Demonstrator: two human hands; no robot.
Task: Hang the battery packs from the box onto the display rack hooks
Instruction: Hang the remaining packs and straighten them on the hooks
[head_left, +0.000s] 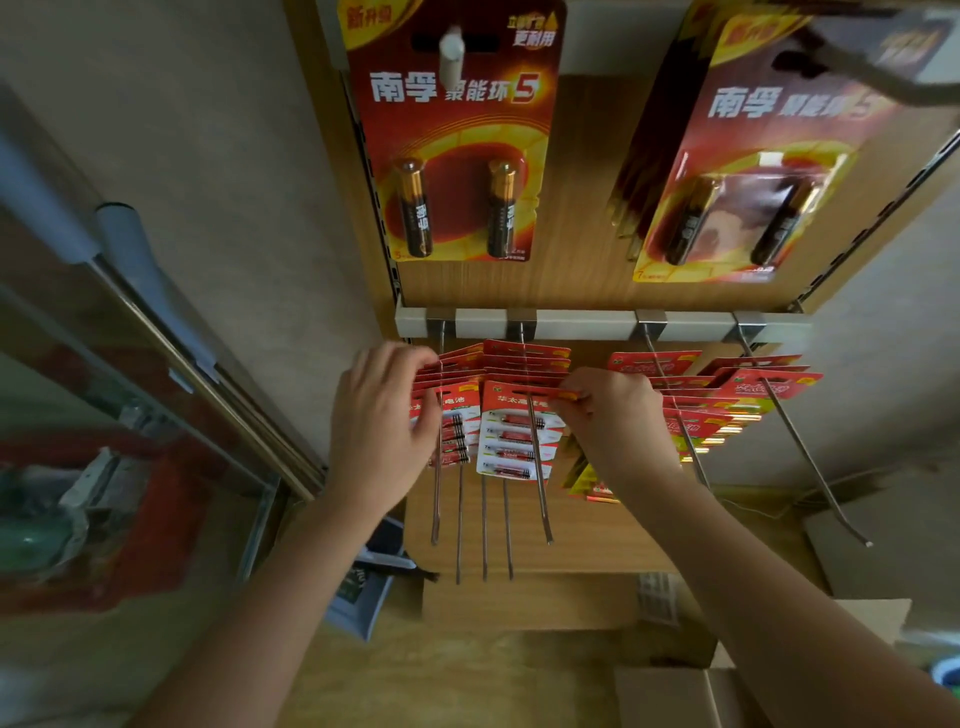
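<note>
- The right hand (613, 415) is pinching the top right corner of the front battery pack (519, 436). This pack is a red and white card with small cells lying under a clear blister.
- This pack is hanging on a long metal hook (541, 483), which is passing through the slot near its top edge.
- The left hand (382, 421) is curling its fingers and thumb around the neighbouring stack of packs (457, 415) on the next hook. It seems to be steadying them.
- Both groups are hanging under the white rail (571, 323) of the wooden display rack (582, 249). More red packs (727, 395) are hanging to the right, apart from the hands, and large two-cell packs (457, 140) are hanging above.
- The pack is probably light. The card is looking thin and easy to bend, while the blister part is likely stiffer and is carrying most of the weight, so the pack will probably swing on the hook.
- The best place for holding is the top edge just beside the slot, so the slot is staying flat and open for the hook tip.
- Pulling sideways could be tearing the thin card around the slot, and the glossy surface may be slipping between the fingers.
- A cardboard box (675, 696) is standing at the lower edge, but I cannot tell what is inside.
</note>
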